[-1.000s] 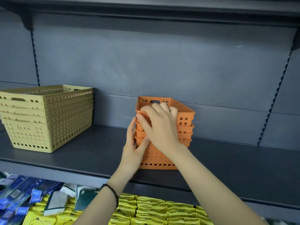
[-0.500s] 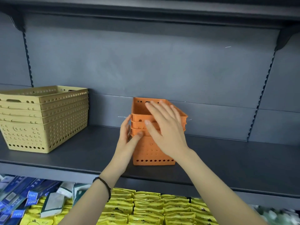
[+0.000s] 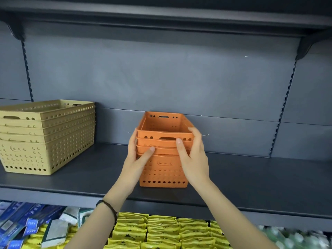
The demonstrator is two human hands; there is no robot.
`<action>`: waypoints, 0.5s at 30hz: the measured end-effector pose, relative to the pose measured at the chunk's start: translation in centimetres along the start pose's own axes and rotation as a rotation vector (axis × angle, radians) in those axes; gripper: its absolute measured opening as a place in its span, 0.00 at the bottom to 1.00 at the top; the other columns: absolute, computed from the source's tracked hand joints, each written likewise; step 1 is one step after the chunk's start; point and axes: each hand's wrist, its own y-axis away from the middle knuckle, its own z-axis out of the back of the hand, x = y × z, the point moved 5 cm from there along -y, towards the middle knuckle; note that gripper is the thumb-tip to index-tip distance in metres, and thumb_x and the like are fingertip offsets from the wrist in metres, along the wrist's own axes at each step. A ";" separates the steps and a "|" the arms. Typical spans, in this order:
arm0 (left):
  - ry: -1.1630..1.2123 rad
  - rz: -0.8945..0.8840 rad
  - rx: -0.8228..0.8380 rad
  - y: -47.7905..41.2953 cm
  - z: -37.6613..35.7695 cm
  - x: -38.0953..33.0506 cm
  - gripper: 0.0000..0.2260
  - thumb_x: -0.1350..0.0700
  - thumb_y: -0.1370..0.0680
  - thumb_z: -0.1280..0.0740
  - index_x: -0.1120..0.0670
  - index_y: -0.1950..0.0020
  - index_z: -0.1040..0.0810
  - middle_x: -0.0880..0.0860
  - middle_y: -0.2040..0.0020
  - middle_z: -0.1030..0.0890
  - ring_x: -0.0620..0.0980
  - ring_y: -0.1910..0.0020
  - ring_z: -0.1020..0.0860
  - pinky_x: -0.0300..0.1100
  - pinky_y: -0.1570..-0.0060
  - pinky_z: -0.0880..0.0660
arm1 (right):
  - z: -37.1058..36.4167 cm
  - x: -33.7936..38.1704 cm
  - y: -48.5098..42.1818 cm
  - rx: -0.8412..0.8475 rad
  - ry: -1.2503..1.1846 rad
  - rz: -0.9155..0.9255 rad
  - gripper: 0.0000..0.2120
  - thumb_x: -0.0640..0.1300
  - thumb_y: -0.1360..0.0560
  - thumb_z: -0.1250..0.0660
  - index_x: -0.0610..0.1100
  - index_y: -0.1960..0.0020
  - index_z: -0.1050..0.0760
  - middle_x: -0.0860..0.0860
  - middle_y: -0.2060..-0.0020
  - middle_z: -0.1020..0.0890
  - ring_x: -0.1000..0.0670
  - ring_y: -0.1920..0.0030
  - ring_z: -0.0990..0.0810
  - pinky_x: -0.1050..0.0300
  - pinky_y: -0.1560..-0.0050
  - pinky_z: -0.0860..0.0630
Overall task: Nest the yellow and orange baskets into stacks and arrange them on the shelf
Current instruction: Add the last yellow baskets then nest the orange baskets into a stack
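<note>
A stack of several nested orange baskets (image 3: 162, 169) stands on the dark grey shelf (image 3: 251, 178), near its middle, short end facing me. My left hand (image 3: 137, 159) grips the stack's left front corner, thumb across the front rims. My right hand (image 3: 193, 157) grips the right front corner, thumb on the front and fingers round the side. A stack of several nested yellow baskets (image 3: 45, 137) sits at the shelf's left end, apart from both hands.
The shelf's back panel (image 3: 161, 83) rises behind the baskets, and an upper shelf (image 3: 161, 17) overhangs. Below the shelf edge lie yellow packets (image 3: 161, 232) and blue boxes (image 3: 23, 221). Bare shelf extends to the right of the orange stack.
The orange stack has turned square to me. My right hand slid from the top of the stack to its right front corner. My left hand stayed at the left corner.
</note>
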 end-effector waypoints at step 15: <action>-0.105 0.051 -0.444 -1.7 15.5 1.0 0.19 0.56 0.18 0.41 0.52 0.27 0.36 0.55 0.28 0.32 0.50 0.30 0.33 0.49 0.30 0.37 | -10.4 7.8 6.8 0.269 -0.005 0.498 0.31 0.48 0.24 0.38 0.62 0.27 0.49 0.53 0.22 0.44 0.50 0.26 0.37 0.48 0.35 0.27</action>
